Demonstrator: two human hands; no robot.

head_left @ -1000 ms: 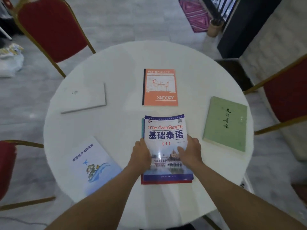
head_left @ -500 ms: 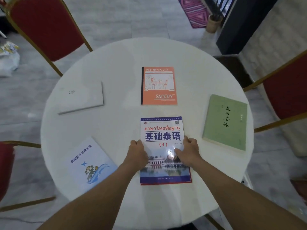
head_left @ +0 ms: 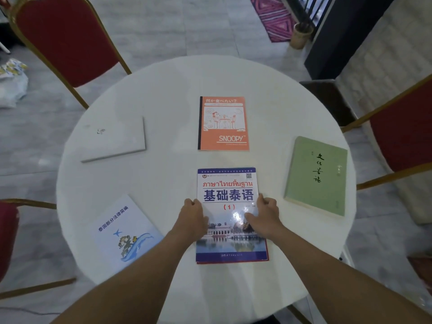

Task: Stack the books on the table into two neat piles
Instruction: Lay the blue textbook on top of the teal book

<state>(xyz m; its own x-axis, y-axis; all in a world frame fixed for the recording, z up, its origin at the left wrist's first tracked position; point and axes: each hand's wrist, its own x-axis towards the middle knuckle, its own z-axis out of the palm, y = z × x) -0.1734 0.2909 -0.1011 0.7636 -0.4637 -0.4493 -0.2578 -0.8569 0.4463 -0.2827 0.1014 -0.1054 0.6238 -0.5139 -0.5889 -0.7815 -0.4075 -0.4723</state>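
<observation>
- The step in hand looks like squaring up a first pile: the left hand (head_left: 192, 219) presses against the left edge of the blue textbook (head_left: 230, 213) and the right hand (head_left: 265, 216) against its right edge, thumb laid on the cover; both hands are loosely curled, pressed to the book's sides rather than clamped round it
- That pile sits at the near middle of the round white counter (head_left: 168, 90); a red edge of a book underneath (head_left: 233, 261) peeks out along the bottom and at the lower right corner, so the stack seems nearly, not perfectly, flush; how many books lie under the top one I cannot tell
- Four books lie singly and well apart: the orange Snoopy notebook (head_left: 223, 123) just beyond the pile; the green book (head_left: 316, 175) to the right, tilted; the white book (head_left: 114, 140) at the far left, tilted; the pale blue booklet (head_left: 125, 230) at the near left, tilted and close to the counter's edge
- The next move, I judge, calls for letting go of the pile and reaching for one loose book, then choosing whether it joins this pile or starts the second
- The blue textbook has a glossy cover with glare, so it may slide on the book below; the thin booklets will likely need lifting by an edge
</observation>
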